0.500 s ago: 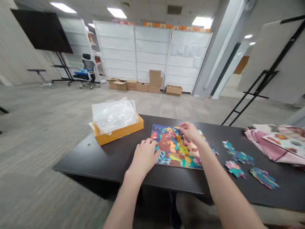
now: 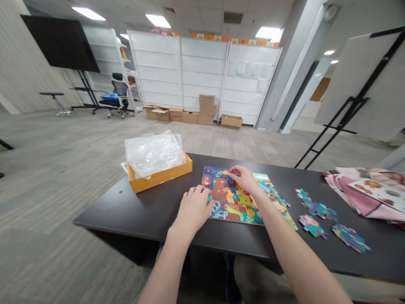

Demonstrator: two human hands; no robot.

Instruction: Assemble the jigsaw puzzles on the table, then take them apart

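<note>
A colourful jigsaw puzzle [image 2: 229, 196] with cartoon animals lies on the black table. My left hand [image 2: 195, 207] rests at its left edge, palm down with fingers stretched out and thumb by the border; it holds nothing. Over the puzzle's top part is my right hand [image 2: 243, 177], thumb and fingers pinched on a small puzzle piece [image 2: 225, 172] with a yellow spot, low against the picture. The hand and forearm hide part of the puzzle's middle. Right of the puzzle lie joined clusters of pieces: a blue one [image 2: 321, 210], a pink-and-teal one [image 2: 312, 226] and another blue one [image 2: 350, 237].
A yellow box [image 2: 161, 175] holding clear plastic wrap [image 2: 155, 154] stands at the table's [image 2: 142, 211] left end. Pink cloth [image 2: 348, 190] with a printed sheet [image 2: 381, 192] on it lies at the far right. Beyond are cardboard boxes [image 2: 207, 109] and a whiteboard stand [image 2: 354, 101].
My right hand has moved left along the puzzle's top, uncovering more of its right side. A dark blue patch now shows where a red one was. My left hand stays at the left edge.
</note>
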